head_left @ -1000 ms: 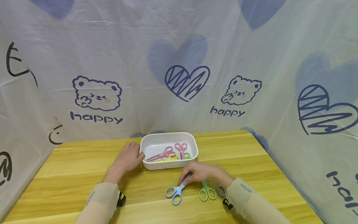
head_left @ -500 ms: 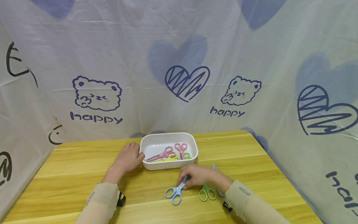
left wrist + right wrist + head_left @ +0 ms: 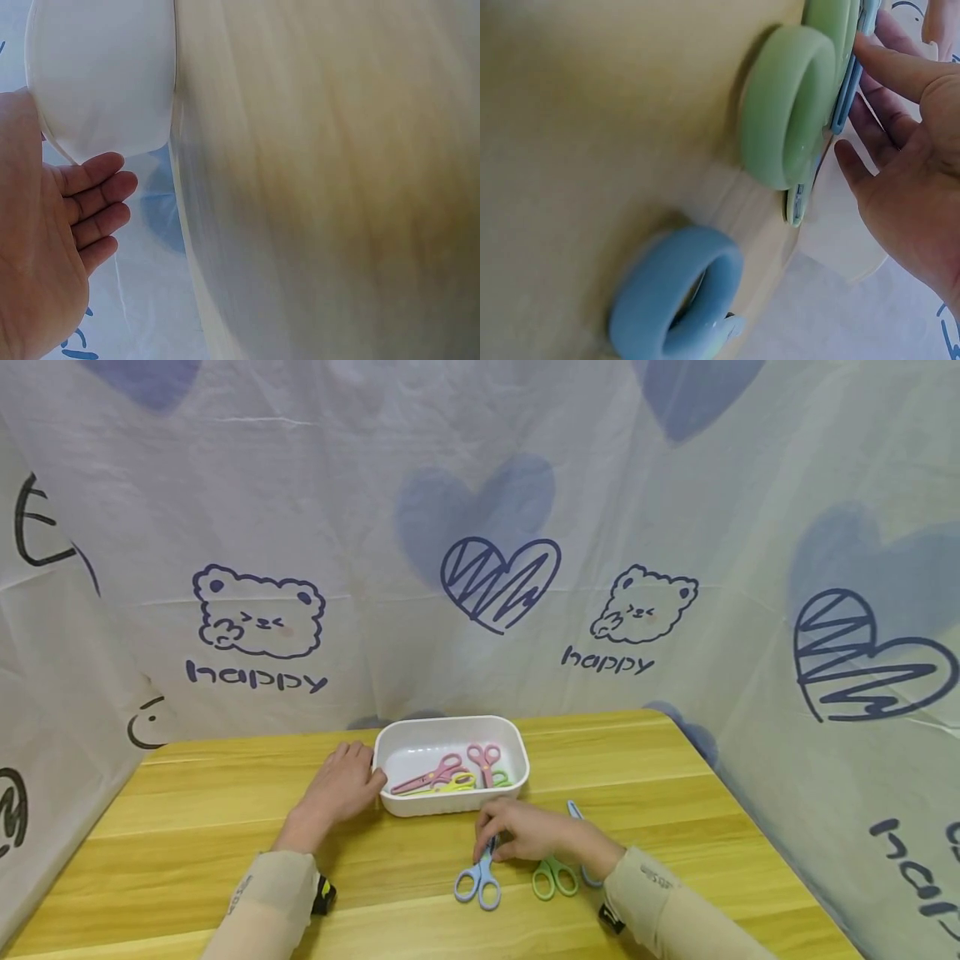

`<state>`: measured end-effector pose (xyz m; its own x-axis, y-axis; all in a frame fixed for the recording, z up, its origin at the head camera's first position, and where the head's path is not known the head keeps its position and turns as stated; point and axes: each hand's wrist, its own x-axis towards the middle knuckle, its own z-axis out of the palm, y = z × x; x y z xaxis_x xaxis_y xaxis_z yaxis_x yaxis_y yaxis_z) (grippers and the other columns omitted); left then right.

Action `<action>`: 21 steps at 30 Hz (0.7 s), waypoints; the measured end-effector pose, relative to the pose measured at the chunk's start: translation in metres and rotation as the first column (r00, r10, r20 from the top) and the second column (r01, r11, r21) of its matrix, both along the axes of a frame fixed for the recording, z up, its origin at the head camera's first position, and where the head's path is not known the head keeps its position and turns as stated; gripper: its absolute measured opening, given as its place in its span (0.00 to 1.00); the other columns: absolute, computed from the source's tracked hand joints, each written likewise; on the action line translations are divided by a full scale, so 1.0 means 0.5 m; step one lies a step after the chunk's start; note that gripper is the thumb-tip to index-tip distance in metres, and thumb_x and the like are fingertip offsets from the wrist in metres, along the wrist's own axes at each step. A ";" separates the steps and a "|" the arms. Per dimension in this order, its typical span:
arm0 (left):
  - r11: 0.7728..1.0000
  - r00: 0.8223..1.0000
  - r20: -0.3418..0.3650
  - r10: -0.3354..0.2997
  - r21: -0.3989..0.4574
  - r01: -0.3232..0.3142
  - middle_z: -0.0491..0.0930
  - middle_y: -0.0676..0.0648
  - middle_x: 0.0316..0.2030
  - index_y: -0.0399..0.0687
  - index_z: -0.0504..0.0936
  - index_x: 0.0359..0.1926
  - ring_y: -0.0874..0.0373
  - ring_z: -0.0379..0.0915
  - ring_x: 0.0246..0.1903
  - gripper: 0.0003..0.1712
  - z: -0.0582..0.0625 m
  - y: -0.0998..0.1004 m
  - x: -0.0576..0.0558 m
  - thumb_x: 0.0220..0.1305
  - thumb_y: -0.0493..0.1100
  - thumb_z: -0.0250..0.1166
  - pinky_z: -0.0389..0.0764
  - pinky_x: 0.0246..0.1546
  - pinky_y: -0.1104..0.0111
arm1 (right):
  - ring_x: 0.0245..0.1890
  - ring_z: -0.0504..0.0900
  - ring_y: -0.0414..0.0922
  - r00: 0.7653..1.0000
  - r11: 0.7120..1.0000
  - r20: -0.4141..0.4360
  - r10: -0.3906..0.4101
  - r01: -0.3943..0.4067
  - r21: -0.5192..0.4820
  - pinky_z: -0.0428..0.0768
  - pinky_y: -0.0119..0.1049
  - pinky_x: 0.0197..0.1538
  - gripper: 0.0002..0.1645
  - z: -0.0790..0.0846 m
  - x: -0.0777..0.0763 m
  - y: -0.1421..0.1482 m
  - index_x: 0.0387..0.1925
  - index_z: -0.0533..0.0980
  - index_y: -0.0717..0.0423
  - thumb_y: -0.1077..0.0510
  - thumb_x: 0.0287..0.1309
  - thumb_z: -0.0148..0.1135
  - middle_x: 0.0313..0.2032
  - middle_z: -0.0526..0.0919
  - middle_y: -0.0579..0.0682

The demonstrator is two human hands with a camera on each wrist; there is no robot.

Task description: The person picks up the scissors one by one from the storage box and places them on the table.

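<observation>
My right hand (image 3: pixel 521 828) pinches a pair of blue scissors (image 3: pixel 477 883) by the blade end, its handle loops turned toward me. In the right wrist view, thumb and fingers meet around the blue blades (image 3: pixel 847 94). Green scissors (image 3: pixel 555 878) lie just right of these, partly under that hand. A second blue pair (image 3: pixel 574 810) is mostly hidden by the right wrist. My left hand (image 3: pixel 343 783) holds the left end of a white box (image 3: pixel 450 804), thumb at the rim, fingers along the outside. Inside the box are pink scissors (image 3: pixel 431 774), yellow scissors (image 3: pixel 459 782) and a green handle (image 3: pixel 500 778).
The wooden table (image 3: pixel 187 827) ends behind the box at a hanging cloth (image 3: pixel 360 610) printed with bears and hearts. More cloth stands along the left and right sides.
The blue scissors under my right hand have turned so their loops point more straight toward me, shifting slightly right. My left hand and the box stay nearly in place.
</observation>
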<state>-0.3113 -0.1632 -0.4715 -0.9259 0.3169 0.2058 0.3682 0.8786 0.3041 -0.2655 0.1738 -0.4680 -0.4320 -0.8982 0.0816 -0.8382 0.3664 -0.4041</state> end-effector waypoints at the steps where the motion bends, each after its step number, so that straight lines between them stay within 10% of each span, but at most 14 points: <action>1: 1.000 1.000 -0.001 -0.001 0.000 0.001 0.76 0.37 0.48 0.28 0.76 0.55 0.43 0.66 0.47 0.24 0.000 0.000 0.000 0.72 0.47 0.55 0.70 0.55 0.46 | 0.51 0.74 0.38 1.000 1.000 -0.002 -0.003 0.003 0.002 0.71 0.34 0.60 0.15 0.001 0.001 0.000 0.44 0.89 0.47 0.64 0.55 0.74 0.46 0.81 0.46; 21: 1.000 1.000 -0.011 0.000 -0.007 -0.001 0.76 0.37 0.47 0.28 0.76 0.54 0.42 0.66 0.48 0.24 -0.001 0.001 0.002 0.71 0.47 0.54 0.70 0.56 0.46 | 0.62 0.75 0.44 0.990 0.993 0.101 -0.103 0.097 0.060 0.71 0.41 0.69 0.15 0.005 0.010 0.018 0.43 0.89 0.46 0.68 0.63 0.67 0.58 0.79 0.49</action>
